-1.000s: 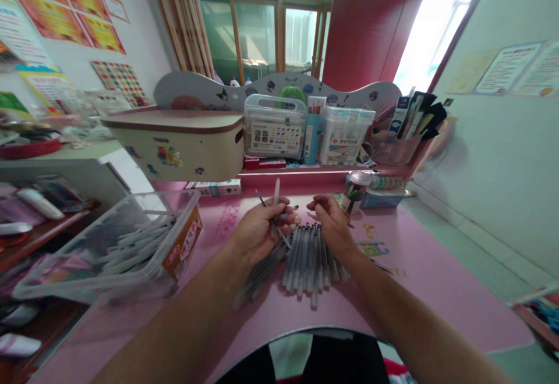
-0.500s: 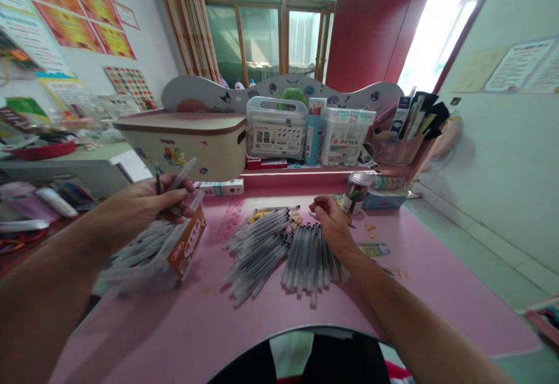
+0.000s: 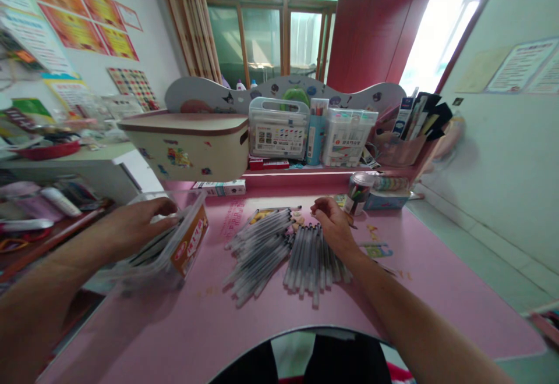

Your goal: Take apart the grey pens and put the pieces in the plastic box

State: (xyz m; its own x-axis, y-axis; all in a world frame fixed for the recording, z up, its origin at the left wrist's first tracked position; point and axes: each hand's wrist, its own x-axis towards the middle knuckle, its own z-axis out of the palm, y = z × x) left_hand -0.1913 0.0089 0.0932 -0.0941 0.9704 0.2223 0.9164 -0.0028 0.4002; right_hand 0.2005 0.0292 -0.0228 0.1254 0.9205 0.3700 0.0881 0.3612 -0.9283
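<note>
My left hand reaches into a clear plastic box with an orange label, its thumb and forefinger apart. Grey pens lie under it in the box; the lower fingers are hidden. My right hand rests at the right of the table with fingertips pinched together. What is in that pinch is too small to tell. Just left of its wrist a fan of clear, black-tipped pens lies on the pink table. Beside it is a larger heap of similar pens.
A lidded cream bin, a marker case, a second marker box and a pen holder stand on the back shelf. A clear jar and a blue box sit at the back right.
My left hand has come down into the clear box from above it; the pens it held up no longer show in it. My right hand has hardly moved.
</note>
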